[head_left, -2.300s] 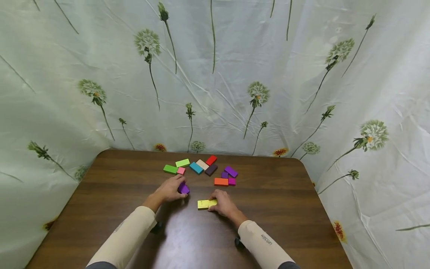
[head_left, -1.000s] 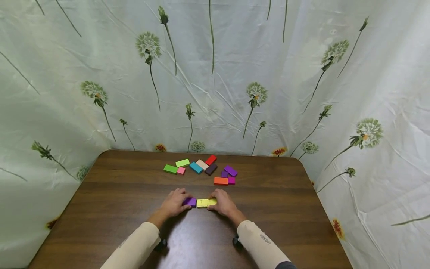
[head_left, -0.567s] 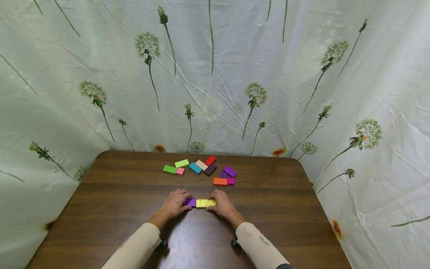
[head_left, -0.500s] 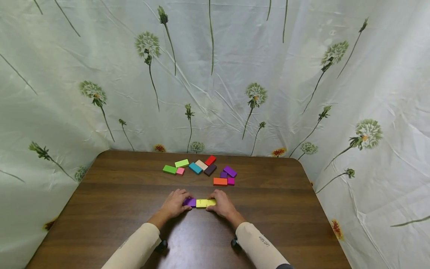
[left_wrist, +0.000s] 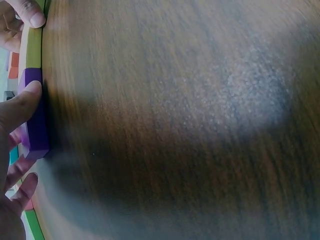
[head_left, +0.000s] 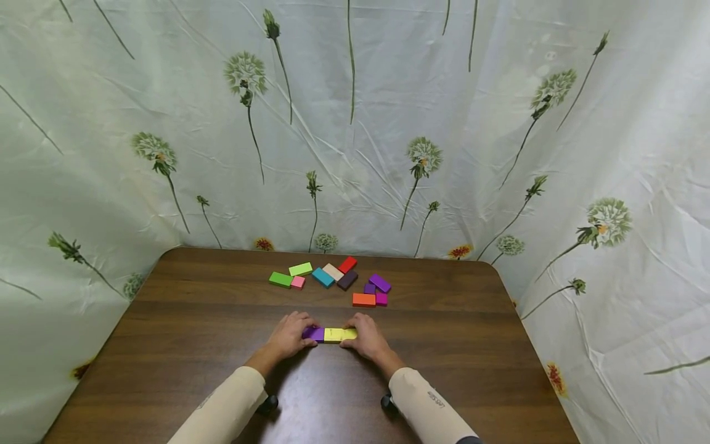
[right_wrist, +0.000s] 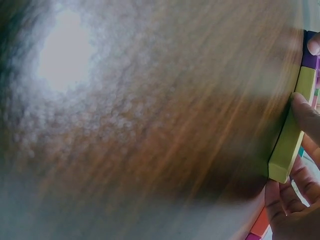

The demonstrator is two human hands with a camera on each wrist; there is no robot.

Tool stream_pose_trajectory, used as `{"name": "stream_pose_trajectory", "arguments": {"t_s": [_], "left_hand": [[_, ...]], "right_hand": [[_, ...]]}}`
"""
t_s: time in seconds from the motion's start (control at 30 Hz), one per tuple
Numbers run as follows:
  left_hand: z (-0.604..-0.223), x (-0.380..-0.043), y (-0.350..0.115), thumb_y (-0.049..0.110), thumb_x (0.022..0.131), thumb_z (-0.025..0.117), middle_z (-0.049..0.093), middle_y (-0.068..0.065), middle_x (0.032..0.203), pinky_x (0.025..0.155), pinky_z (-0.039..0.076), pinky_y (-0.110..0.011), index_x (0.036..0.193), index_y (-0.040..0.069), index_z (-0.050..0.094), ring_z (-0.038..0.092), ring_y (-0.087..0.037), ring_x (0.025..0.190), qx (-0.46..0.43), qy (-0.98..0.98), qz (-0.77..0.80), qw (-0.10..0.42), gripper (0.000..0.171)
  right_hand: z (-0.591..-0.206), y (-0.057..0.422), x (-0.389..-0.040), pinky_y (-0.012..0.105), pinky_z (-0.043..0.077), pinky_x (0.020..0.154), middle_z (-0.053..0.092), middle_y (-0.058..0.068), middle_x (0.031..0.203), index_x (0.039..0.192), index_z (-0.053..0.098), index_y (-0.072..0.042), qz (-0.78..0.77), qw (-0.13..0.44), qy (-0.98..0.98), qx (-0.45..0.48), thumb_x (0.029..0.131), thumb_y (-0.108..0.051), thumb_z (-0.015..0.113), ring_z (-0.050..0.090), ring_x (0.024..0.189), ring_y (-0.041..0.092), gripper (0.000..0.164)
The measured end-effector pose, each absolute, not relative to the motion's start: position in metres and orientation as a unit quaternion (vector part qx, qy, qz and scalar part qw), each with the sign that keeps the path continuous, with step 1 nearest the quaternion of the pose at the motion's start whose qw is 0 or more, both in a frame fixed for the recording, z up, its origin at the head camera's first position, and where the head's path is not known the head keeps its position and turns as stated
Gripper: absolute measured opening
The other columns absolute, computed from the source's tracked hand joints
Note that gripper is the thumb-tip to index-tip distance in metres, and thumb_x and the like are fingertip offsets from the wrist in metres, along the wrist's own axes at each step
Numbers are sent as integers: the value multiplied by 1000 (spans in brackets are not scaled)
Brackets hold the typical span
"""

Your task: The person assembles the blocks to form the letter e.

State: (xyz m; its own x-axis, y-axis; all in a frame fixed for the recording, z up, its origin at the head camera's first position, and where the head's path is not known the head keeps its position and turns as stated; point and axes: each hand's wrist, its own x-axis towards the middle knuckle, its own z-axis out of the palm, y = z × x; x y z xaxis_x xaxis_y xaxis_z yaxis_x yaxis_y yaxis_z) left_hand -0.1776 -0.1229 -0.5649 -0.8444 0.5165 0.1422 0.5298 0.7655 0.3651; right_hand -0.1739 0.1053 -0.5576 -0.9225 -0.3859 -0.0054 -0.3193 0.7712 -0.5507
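In the head view my left hand (head_left: 288,334) pinches a purple block (head_left: 314,334) that lies flat on the brown wooden table (head_left: 222,314). The thumb sits on the near side, plain in the left wrist view on the purple block (left_wrist: 35,122). My right hand (head_left: 367,336) grips a yellow block (head_left: 334,335) between thumb and fingers. Both blocks lie end to end in one line, their short ends touching. The yellow block (right_wrist: 290,140) shows its outer end in the right wrist view, while fingers partly cover it from above.
Behind the hands lie a green block (head_left: 280,279), a lime block (head_left: 301,269), a pink block (head_left: 297,282), a blue block (head_left: 323,277), a beige block (head_left: 333,271), a red block (head_left: 347,264) and a dark block (head_left: 347,280). An orange block (head_left: 363,300) lies right, beside purple and magenta ones.
My left hand has brought the purple block nearer and rightward, in line with the yellow block. The small gap between them has closed. In the last half second little has moved.
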Motion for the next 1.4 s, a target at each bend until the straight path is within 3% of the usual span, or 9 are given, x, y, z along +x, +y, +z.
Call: {"name": "stream_pose_trajectory", "arguments": {"t_s": [0.8, 1.17, 1.4], "left_hand": [[-561, -179, -121, 20, 69, 85, 61, 0, 84, 70, 41, -36, 96, 11, 74, 51, -19, 78, -246, -942, -230, 4, 30], [-558, -182, -121, 15, 65, 87, 57, 2, 83, 73, 42, -34, 92, 9, 76, 51, -19, 80, -226, -938, -262, -9, 29], [-558, -183, -120, 16, 63, 88, 57, 2, 77, 72, 41, -33, 91, 10, 77, 50, -17, 75, -234, -938, -257, -13, 32]], "right_hand": [[-556, 103, -176, 35, 42, 80, 55, -1, 90, 100, 72, -6, -288, 82, 938, -174, 76, -25, 82, 50, 88, 19, 32], [-555, 101, -180, 36, 43, 83, 56, -1, 91, 99, 70, -7, -280, 93, 940, -173, 77, -26, 81, 51, 90, 18, 31], [-546, 113, -187, 36, 45, 84, 59, 0, 95, 104, 68, -8, -302, 109, 926, -198, 76, -34, 81, 53, 89, 17, 41]]}}
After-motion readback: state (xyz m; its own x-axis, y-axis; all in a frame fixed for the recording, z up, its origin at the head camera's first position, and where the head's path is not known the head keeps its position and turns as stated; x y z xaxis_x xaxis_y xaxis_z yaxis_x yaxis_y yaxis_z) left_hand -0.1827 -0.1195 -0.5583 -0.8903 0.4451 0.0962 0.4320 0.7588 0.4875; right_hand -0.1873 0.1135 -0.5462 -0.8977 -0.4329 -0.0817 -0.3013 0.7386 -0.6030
